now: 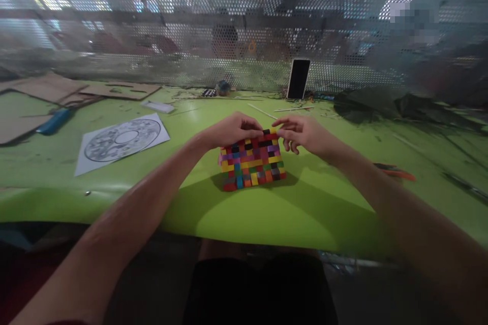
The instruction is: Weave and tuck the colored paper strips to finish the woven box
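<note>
A small woven piece [251, 162] of many-coloured strips, in red, yellow, black, purple, green and blue, leans upright on the green table in front of me. My left hand [234, 129] is closed on its upper left edge, the thumb lying along the top and the other fingers partly hidden behind. At the upper right corner, the thumb of my right hand [299, 132] touches or nearly touches a yellow strip. Its index finger stretches over the corner, and the fingers are apart. The back of the woven piece cannot be seen.
On the green table [213, 213], a sheet with a printed ring pattern [122, 137], brown cardboard [49, 89] and a blue object [55, 121] lie left. A dark-screened phone [298, 78] stands at the back. Orange-handled scissors [394, 171] and dark sheeting [381, 104] lie right. Perforated screen [190, 35] behind.
</note>
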Demonstrator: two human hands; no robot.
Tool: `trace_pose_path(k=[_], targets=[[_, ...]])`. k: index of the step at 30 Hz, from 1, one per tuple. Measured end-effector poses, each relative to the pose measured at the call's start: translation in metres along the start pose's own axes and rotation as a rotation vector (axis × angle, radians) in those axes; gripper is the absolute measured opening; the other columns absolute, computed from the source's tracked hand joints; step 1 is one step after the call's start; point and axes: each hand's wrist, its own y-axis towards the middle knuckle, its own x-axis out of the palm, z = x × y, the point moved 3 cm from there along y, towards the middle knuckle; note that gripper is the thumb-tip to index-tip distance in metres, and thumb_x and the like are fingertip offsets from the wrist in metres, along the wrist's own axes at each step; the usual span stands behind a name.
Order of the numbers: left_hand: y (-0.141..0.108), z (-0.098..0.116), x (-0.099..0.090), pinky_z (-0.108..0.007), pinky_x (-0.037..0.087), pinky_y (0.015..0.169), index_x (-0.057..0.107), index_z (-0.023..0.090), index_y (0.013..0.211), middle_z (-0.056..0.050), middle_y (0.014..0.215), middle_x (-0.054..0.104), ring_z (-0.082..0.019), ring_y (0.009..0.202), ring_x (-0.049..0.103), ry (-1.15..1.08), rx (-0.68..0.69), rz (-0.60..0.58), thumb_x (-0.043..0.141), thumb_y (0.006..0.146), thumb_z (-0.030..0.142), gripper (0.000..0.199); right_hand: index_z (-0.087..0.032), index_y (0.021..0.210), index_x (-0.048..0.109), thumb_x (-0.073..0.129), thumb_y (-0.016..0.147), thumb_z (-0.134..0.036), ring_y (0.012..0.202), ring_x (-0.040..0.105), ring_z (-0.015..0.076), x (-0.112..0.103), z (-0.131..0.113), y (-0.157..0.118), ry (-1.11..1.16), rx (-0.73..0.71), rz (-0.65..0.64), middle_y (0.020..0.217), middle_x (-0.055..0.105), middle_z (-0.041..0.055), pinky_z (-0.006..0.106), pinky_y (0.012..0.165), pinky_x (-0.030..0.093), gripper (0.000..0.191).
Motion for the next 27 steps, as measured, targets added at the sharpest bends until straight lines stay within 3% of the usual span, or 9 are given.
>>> trace_pose_path(k=[6,11,18,21,24,27], targets=[[0.003,-0.006,0.005,-0.033,0.054,0.082,0.081,0.017,0.101,-0.007,0.099,0.079,-0.019,0.084,0.068,0.007,-0.007,-0.005,0.067,0.088,0.041,0.031,-0.014,0.089,0.071,0.072,0.088,-0.039,0.056,0.057,0.0113,-0.001,0.012,0.004,-0.022,0.11,-0.023,0.071,0.068,0.0047,0.024,0.05,0.047,0.025],[0.004,-0.005,0.01,-0.034,0.054,0.082,0.08,0.015,0.097,-0.008,0.096,0.078,-0.02,0.084,0.067,-0.018,-0.004,0.006,0.066,0.088,0.042,0.031,-0.016,0.084,0.065,0.074,0.085,-0.049,0.053,0.053,0.0108,0.007,0.016,0.005,-0.083,0.036,0.029,0.067,0.065,0.0023,0.025,0.048,0.042,0.034],[0.006,-0.01,0.02,-0.036,0.054,0.083,0.072,0.014,0.109,-0.009,0.101,0.078,-0.021,0.088,0.069,-0.127,0.0,-0.121,0.068,0.086,0.042,0.036,-0.016,0.078,0.064,0.078,0.078,-0.058,0.051,0.044,0.009,0.017,0.013,0.001,-0.172,-0.054,0.032,0.06,0.057,-0.0024,0.026,0.05,0.034,0.044],[0.005,-0.01,0.023,-0.035,0.054,0.084,0.072,0.016,0.103,-0.008,0.101,0.077,-0.02,0.088,0.069,-0.219,0.013,-0.137,0.072,0.082,0.034,0.028,-0.017,0.078,0.065,0.079,0.078,-0.057,0.05,0.045,0.0104,0.015,0.015,0.004,-0.173,-0.038,0.034,0.06,0.058,-0.0017,0.027,0.05,0.036,0.042],[0.005,-0.011,0.022,-0.034,0.053,0.083,0.075,0.016,0.095,-0.007,0.096,0.077,-0.02,0.085,0.069,-0.268,-0.019,-0.096,0.074,0.08,0.03,0.021,-0.018,0.083,0.069,0.082,0.079,-0.045,0.056,0.054,0.0142,0.007,-0.001,-0.001,-0.241,-0.065,0.008,0.069,0.066,0.0024,0.03,0.054,0.043,0.031],[0.007,-0.019,0.015,-0.033,0.053,0.079,0.075,0.017,0.094,-0.007,0.094,0.076,-0.019,0.081,0.068,-0.248,-0.123,-0.011,0.073,0.081,0.029,0.018,-0.02,0.088,0.074,0.084,0.08,-0.022,0.073,0.062,0.0167,-0.015,-0.044,-0.023,-0.36,-0.262,0.19,0.086,0.071,0.0057,0.032,0.07,0.051,0.012]])
